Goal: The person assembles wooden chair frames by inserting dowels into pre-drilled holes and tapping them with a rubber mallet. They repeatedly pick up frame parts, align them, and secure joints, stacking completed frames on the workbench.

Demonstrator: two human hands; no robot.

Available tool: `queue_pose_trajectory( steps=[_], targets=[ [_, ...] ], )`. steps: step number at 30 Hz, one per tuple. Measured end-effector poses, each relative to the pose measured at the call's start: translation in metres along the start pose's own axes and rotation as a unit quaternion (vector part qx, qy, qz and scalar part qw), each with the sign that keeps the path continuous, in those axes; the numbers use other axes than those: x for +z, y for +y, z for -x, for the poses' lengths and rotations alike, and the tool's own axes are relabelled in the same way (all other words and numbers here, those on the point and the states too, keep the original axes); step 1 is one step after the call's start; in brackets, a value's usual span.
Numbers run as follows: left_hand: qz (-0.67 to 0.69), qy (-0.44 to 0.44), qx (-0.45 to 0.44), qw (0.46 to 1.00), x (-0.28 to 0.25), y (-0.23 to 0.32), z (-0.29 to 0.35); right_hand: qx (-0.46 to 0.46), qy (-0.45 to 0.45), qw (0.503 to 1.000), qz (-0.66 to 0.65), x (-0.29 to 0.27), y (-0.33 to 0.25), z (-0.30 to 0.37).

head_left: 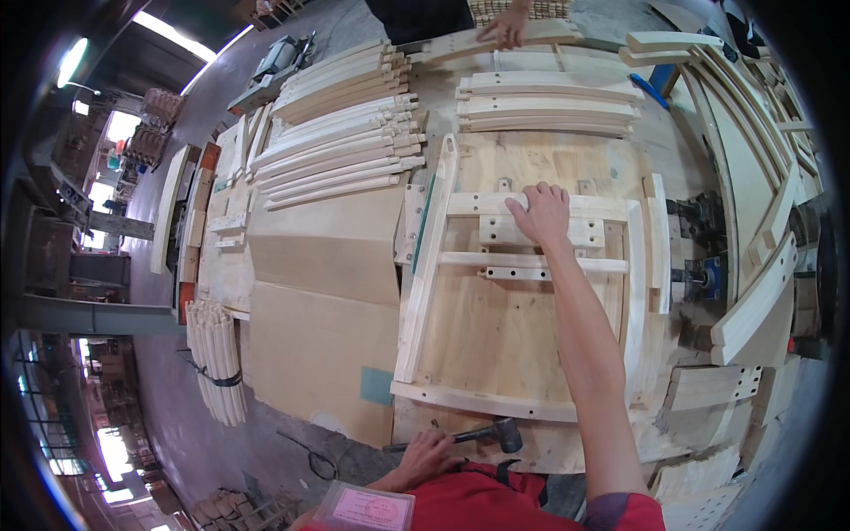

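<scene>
A pale wooden chair-like frame (418, 305) lies on the plywood board in front of me. Across its far end runs a wide rail (474, 203), and my right hand (544, 215) is closed over it, fingers bent over the far side. Nearer than the rail are a drilled block (500, 232) and a thin crossbar (469, 259). At the near table edge my left hand (425, 458) is closed around the handle of a dark-headed mallet (506, 434). The mallet head rests just beyond the frame's near rail (478, 400).
Stacked wooden slats (341, 133) lie far left beyond brown cardboard (323, 310). More slats (544, 104) lie beyond the frame. Clamps (708, 279) and curved wooden parts (753, 310) stand at the right. Another person's hand (506, 31) touches wood at the far edge.
</scene>
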State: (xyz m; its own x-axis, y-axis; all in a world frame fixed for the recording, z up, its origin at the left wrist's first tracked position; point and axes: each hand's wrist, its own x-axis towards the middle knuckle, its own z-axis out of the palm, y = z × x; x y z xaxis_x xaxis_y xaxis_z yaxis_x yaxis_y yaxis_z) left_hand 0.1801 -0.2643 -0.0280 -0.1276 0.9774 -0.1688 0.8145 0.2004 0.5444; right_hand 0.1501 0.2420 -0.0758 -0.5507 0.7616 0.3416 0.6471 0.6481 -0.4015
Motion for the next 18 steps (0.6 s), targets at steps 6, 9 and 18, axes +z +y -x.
queue_pose_trajectory(
  steps=[6,9,18],
  targets=[
    [0.036,-0.036,-0.097,0.994,0.007,0.005,0.03,0.004,-0.037,0.999,-0.003,-0.018,0.0,0.004],
    [0.243,-0.094,-0.18,0.949,-0.019,0.014,0.049,0.011,-0.037,0.999,-0.001,-0.022,0.001,0.008],
    [0.304,0.253,-0.135,0.908,-0.228,0.06,-0.119,-0.006,0.022,1.0,-0.022,-0.024,0.008,0.01]
  ],
)
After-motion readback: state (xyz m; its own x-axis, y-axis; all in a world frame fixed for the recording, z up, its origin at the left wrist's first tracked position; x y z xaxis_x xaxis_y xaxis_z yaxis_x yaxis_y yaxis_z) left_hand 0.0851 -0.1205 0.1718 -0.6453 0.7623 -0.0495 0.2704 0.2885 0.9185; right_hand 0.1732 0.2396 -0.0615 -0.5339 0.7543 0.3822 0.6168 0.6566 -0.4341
